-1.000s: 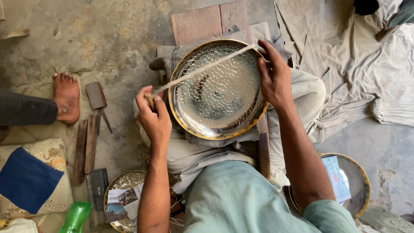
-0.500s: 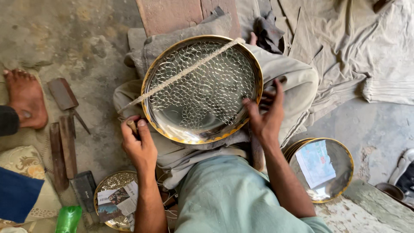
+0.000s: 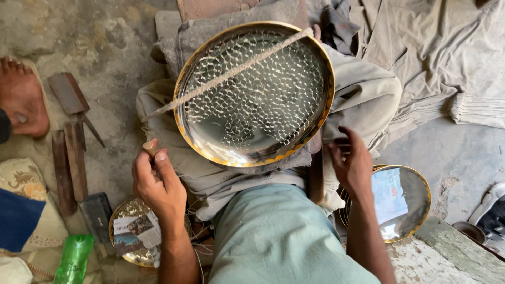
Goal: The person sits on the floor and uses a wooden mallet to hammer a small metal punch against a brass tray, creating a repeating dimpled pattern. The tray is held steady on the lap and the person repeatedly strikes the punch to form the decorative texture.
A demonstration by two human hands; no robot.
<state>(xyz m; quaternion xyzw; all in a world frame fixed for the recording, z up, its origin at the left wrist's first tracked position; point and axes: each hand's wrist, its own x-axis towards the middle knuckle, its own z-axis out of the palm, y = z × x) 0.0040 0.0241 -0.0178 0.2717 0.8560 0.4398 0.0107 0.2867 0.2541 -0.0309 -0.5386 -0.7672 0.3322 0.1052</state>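
Observation:
A large round metal plate (image 3: pixel 255 94) with a gold rim and a hammered scale pattern rests tilted on my lap. A thin twisted cord (image 3: pixel 231 71) lies diagonally across it, from upper right to lower left. My left hand (image 3: pixel 158 184) is below the plate's left edge, fingers closed around a small brown stub of a tool (image 3: pixel 150 147), clear of the plate. My right hand (image 3: pixel 350 165) hovers just right of the plate's lower rim, fingers apart and holding nothing.
Another person's bare foot (image 3: pixel 21 100) is at the far left. Flat metal tools (image 3: pixel 68 158) lie on the floor beside it. A green bottle (image 3: pixel 73 257), a small plate with paper (image 3: pixel 137 234), stacked shiny plates (image 3: pixel 402 202), grey cloth (image 3: pixel 447 63) and a shoe (image 3: pixel 492 208) surround me.
My right hand left the plate's far rim and dropped to its near right side. My left hand let go of the cord's end and moved down, away from the plate.

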